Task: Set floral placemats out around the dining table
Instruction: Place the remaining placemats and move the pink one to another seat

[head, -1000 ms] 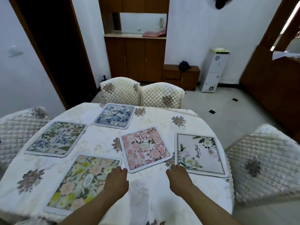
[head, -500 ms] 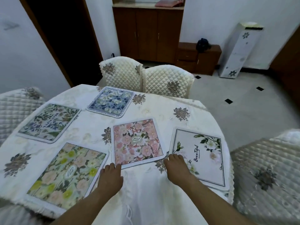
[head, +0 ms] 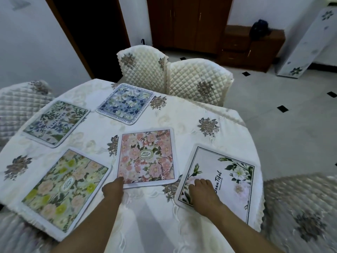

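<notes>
five mats: lay flat on the surface [head: 182, 114]
left hand [head: 113, 189]: fingers flat, touching pink mat [head: 147, 157] near corner, gripping nothing
right hand [head: 202, 194]: fingers spread flat, pressing on white mat [head: 229, 181]
white mat: long axis slanted, under right hand

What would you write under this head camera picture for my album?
Five floral placemats lie on the dining table; the left hand touches the pink placemat, the right hand rests on the white placemat.
</notes>
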Demonstrator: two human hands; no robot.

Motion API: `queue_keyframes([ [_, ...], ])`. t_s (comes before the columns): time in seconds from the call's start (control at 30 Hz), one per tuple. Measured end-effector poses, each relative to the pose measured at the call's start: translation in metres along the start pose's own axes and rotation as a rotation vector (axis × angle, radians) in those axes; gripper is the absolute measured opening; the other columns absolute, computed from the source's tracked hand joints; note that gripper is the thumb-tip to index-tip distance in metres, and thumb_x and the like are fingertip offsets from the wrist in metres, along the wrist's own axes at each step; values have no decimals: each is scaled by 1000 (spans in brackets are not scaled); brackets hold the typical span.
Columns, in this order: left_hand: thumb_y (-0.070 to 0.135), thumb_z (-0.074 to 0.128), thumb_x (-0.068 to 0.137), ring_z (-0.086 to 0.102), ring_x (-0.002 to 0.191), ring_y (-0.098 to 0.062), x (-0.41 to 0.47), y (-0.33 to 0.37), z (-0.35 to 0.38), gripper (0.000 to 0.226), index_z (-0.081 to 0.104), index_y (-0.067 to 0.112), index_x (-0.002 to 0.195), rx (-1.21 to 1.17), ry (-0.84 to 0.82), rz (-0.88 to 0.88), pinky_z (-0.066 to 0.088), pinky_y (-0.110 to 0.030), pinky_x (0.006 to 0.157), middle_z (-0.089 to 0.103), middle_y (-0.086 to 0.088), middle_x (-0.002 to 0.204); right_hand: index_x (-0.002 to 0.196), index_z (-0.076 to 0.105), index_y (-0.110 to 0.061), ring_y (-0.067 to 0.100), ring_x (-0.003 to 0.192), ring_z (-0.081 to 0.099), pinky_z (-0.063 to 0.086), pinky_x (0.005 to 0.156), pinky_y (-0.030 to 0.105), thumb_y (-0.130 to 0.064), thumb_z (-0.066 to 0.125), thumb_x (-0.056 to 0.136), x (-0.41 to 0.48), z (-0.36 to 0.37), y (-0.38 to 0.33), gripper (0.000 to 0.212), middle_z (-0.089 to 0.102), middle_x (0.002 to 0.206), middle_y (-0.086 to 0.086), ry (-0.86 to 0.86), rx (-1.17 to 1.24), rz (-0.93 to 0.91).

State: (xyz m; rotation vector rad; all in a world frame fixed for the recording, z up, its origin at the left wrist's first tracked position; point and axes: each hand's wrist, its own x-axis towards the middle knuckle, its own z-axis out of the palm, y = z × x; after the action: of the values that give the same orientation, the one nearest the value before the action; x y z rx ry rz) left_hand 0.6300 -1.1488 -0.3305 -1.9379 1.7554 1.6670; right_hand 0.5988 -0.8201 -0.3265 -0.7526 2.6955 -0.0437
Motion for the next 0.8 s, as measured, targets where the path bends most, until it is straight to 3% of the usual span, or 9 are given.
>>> queue_keyframes([
  [0.13, 22, 61, 87, 58, 78, -21, 5, 0, 9, 21, 56, 10, 105, -344, -194, -72, 50, -34, 76, 59, -9, 102, 117, 57, -10, 33, 112, 48, 32, 100, 43, -7, 46, 77, 0, 2, -4, 42, 56, 120, 16, -15, 13, 38],
  [0.27, 17, 57, 93, 55, 69, -19, -11, -3, 32, 7, 56, 14, 99, -508, -297, -278, 54, -29, 58, 58, -7, 82, 116, 56, -11, 33, 112, 47, 32, 100, 43, -6, 47, 76, 6, -1, -11, 41, 55, 119, 15, -35, 6, 54],
  [0.33, 12, 58, 93, 54, 66, -18, -21, -7, 44, 7, 55, 12, 86, -482, -342, -313, 54, -22, 46, 56, -8, 78, 112, 57, -11, 32, 109, 48, 33, 98, 42, -6, 46, 76, 8, -4, -19, 38, 56, 114, 14, -23, 9, 57],
  [0.4, 11, 56, 94, 51, 64, -15, -27, -13, 54, 13, 54, 11, 81, -430, -384, -326, 50, -20, 43, 54, -8, 76, 106, 58, -11, 31, 106, 48, 33, 96, 41, -5, 46, 76, 9, -7, -28, 33, 56, 109, 13, -18, 18, 56],
  [0.57, 10, 58, 95, 50, 58, -13, -37, -18, 56, 7, 57, 10, 88, -347, -439, -244, 45, -17, 37, 54, -5, 69, 104, 58, -12, 29, 105, 49, 34, 97, 39, -7, 47, 78, 8, -15, -38, 29, 57, 108, 12, -19, 20, 67],
  [0.63, 9, 58, 95, 46, 53, -13, -34, -21, 37, 11, 56, 11, 84, -293, -450, -154, 42, -18, 36, 50, -4, 63, 107, 57, -13, 30, 106, 49, 35, 94, 38, -9, 47, 81, 9, -19, -41, 28, 57, 109, 12, -6, 43, 79],
  [0.73, 8, 54, 97, 34, 43, -14, -16, -36, -21, 28, 47, 9, 70, -30, -486, -12, 28, -22, 39, 38, -4, 50, 110, 58, -13, 29, 105, 51, 39, 86, 36, -12, 47, 85, 14, -24, -49, 27, 58, 110, 11, 37, 122, 107],
  [0.8, 9, 53, 97, 30, 44, -15, -2, -50, -71, 33, 42, 10, 66, 121, -545, -40, 25, -24, 45, 35, -4, 49, 107, 58, -12, 28, 102, 53, 40, 80, 33, -15, 46, 88, 21, -24, -60, 22, 59, 109, 11, 75, 183, 116],
])
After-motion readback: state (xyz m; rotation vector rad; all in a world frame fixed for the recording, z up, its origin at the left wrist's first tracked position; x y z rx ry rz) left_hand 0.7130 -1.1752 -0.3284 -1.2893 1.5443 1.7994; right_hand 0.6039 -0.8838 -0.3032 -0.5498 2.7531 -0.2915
